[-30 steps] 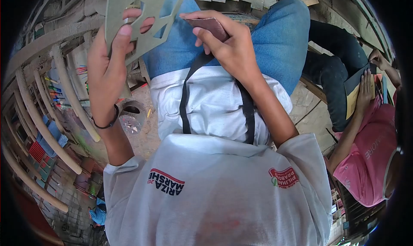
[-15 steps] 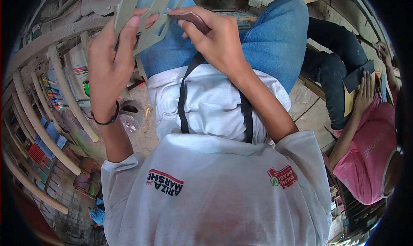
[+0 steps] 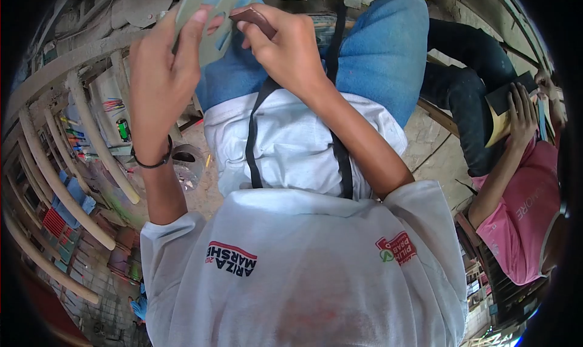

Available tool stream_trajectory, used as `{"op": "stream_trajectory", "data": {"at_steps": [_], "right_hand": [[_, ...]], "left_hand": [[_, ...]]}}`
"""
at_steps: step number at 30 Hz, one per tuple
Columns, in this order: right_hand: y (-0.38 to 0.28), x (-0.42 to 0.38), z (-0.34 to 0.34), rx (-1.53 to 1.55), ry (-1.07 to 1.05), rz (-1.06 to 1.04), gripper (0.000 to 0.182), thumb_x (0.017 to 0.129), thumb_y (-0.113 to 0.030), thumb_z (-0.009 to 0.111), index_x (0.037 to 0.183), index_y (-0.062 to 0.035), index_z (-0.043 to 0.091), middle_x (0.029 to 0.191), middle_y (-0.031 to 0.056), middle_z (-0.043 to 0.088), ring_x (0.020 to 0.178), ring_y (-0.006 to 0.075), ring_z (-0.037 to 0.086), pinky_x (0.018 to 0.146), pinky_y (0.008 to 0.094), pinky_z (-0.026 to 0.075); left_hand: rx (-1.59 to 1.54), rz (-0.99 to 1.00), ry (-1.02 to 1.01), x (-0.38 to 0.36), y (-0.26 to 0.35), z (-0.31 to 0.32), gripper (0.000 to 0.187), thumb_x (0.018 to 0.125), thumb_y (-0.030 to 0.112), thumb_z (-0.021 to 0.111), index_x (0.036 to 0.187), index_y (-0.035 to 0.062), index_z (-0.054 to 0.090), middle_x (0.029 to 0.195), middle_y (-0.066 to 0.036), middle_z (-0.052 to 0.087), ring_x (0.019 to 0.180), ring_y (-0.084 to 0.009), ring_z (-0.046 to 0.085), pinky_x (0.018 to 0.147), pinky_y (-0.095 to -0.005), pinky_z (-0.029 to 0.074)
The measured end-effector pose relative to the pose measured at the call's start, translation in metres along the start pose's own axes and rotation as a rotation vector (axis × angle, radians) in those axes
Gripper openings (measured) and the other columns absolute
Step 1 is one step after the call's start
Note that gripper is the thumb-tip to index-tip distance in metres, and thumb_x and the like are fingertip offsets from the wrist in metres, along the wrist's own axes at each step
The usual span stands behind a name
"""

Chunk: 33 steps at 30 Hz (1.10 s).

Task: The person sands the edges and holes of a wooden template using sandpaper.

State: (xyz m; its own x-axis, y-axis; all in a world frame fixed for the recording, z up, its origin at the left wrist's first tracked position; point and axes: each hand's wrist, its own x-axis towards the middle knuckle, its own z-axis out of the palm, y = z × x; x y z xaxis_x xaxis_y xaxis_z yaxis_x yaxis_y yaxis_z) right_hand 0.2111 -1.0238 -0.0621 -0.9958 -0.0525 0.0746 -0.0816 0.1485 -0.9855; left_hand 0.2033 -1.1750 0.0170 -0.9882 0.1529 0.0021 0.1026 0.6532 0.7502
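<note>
A flat grey-green board (image 3: 214,48) with several cut-out openings is held up at the top, left of centre, partly out of view. Its left edge is gripped by my left hand (image 3: 167,68), whose thumb lies on the face and whose fingertips show through an opening. My right hand (image 3: 285,46) pinches a folded brown piece, like sandpaper (image 3: 255,20), at the board's right side. Whether the brown piece touches the board I cannot tell.
A curved wooden rack (image 3: 70,165) stands at the left, with pens and a green can (image 3: 123,130) behind its bars. At the right a person in a pink shirt (image 3: 516,219) sits with a dark sheet (image 3: 498,101) and boards. Jeans-covered legs (image 3: 382,61) lie beyond my hands.
The board has shifted slightly up and tilted. My right hand with the brown piece has moved a little left. More of the black strap shows between the legs.
</note>
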Motion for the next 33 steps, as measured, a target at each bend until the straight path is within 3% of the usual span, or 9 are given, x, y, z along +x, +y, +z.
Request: {"op": "stream_trajectory", "data": {"at_steps": [1, 4, 6, 9, 13, 16, 24, 30, 33], "right_hand": [[0.0, -0.003, -0.003, -0.024, -0.032, 0.048, 0.017, 0.083, -0.001, 0.058, 0.096, -0.002, 0.069, 0.064, 0.0144, 0.062, 0.055, 0.0192, 0.062, 0.054, 0.0305, 0.047], [-0.014, -0.019, -0.021, 0.204, -0.152, 0.297, 0.015, 0.083, 0.0, 0.057, 0.092, -0.0013, 0.069, 0.061, 0.0094, 0.06, 0.056, 0.0117, 0.06, 0.054, 0.029, 0.048], [-0.007, -0.026, -0.022, 0.219, -0.178, 0.242, 0.013, 0.085, 0.001, 0.057, 0.095, 0.0022, 0.066, 0.069, 0.0077, 0.063, 0.058, 0.0115, 0.061, 0.053, 0.0283, 0.048], [0.003, -0.014, -0.031, 0.632, -0.101, 0.352, 0.028, 0.088, -0.002, 0.058, 0.114, 0.0048, 0.053, 0.087, 0.015, 0.063, 0.062, 0.0174, 0.062, 0.05, 0.0261, 0.047], [0.017, -0.012, -0.034, 0.961, -0.126, 0.571, 0.03, 0.085, -0.002, 0.061, 0.111, 0.0035, 0.049, 0.093, 0.0193, 0.062, 0.065, 0.0281, 0.067, 0.052, 0.0303, 0.051], [0.022, -0.012, -0.036, 1.029, -0.16, 0.581, 0.029, 0.084, -0.002, 0.061, 0.11, 0.0034, 0.049, 0.091, 0.0195, 0.062, 0.069, 0.029, 0.068, 0.053, 0.0305, 0.052], [0.023, -0.007, -0.052, 0.668, -0.225, 0.442, 0.03, 0.086, 0.003, 0.056, 0.116, 0.0012, 0.049, 0.09, 0.017, 0.064, 0.069, 0.0231, 0.066, 0.055, 0.0276, 0.05], [0.021, -0.009, -0.046, 0.413, -0.381, 0.314, 0.026, 0.084, 0.0, 0.061, 0.11, -0.0004, 0.061, 0.089, 0.0096, 0.065, 0.069, 0.0136, 0.061, 0.06, 0.023, 0.048], [0.024, -0.013, -0.04, 0.233, -0.256, 0.077, 0.026, 0.081, -0.002, 0.065, 0.107, -0.0019, 0.066, 0.088, 0.0057, 0.066, 0.071, 0.0094, 0.06, 0.066, 0.021, 0.048]], "left_hand": [[0.034, 0.0, -0.008, 0.003, 0.001, 0.0, 0.023, 0.094, 0.015, 0.051, 0.105, -0.0011, 0.063, 0.078, -0.01, 0.07, 0.049, -0.007, 0.042, 0.046, -0.0253, 0.037], [0.051, -0.052, 0.03, 0.004, -0.009, -0.003, 0.024, 0.095, 0.016, 0.05, 0.107, -0.0006, 0.063, 0.077, -0.008, 0.069, 0.05, -0.0067, 0.042, 0.047, -0.024, 0.038], [-0.002, -0.097, 0.033, 0.002, -0.005, -0.003, 0.025, 0.096, 0.017, 0.05, 0.107, 0.0, 0.064, 0.078, -0.007, 0.069, 0.053, -0.0062, 0.044, 0.049, -0.0238, 0.039], [-0.124, -0.164, 0.033, 0.001, -0.001, 0.001, 0.027, 0.097, 0.02, 0.049, 0.108, 0.0008, 0.064, 0.082, -0.004, 0.068, 0.062, -0.0055, 0.049, 0.055, -0.0237, 0.042], [-0.193, -0.202, 0.022, -0.001, -0.007, -0.003, 0.029, 0.097, 0.023, 0.049, 0.107, 0.0002, 0.064, 0.09, -0.004, 0.07, 0.078, -0.0067, 0.058, 0.069, -0.0247, 0.046], [-0.233, -0.172, -0.051, -0.002, -0.012, -0.007, 0.029, 0.097, 0.023, 0.05, 0.108, -0.0007, 0.063, 0.095, -0.007, 0.07, 0.085, -0.0096, 0.061, 0.074, -0.026, 0.048], [-0.351, -0.23, -0.057, -0.008, -0.02, -0.015, 0.029, 0.097, 0.023, 0.05, 0.111, -0.0001, 0.06, 0.1, -0.01, 0.067, 0.095, -0.0162, 0.063, 0.081, -0.031, 0.05], [-0.308, -0.18, -0.049, -0.014, -0.018, -0.023, 0.027, 0.096, 0.019, 0.051, 0.112, -0.0014, 0.059, 0.1, -0.012, 0.067, 0.095, -0.0173, 0.063, 0.083, -0.0315, 0.049], [-0.277, -0.103, -0.091, -0.018, -0.022, -0.025, 0.025, 0.096, 0.013, 0.049, 0.112, -0.0034, 0.058, 0.1, -0.015, 0.068, 0.095, -0.0184, 0.063, 0.086, -0.0306, 0.049]]}}
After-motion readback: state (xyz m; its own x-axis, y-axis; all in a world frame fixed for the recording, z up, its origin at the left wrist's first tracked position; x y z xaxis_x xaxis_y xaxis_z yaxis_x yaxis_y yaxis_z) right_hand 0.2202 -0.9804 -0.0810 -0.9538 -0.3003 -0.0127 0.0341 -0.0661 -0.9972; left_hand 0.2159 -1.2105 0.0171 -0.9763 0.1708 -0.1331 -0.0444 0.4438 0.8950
